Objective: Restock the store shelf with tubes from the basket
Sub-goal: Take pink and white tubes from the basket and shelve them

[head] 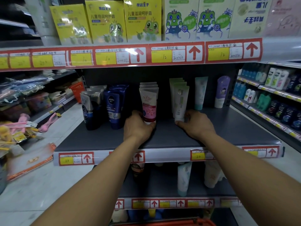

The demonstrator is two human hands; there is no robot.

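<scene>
While both hands are setting tubes upright mid-frame, the left hand (pixel 138 126) is gripping the pink tube (pixel 149 104), the right hand (pixel 195 123) the pale green tube (pixel 180 103); releasing looks next.

3 yellow frog-printed boxes (pixel 105 22) on the top tier, red-arrowed price tags (pixel 177 53) beneath, pink packets (pixel 24 124) far left

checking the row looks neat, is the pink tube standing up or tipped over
Upright. The pink tube stands cap-down on the shelf, fronting its row, with the left hand gripping its base.
</scene>
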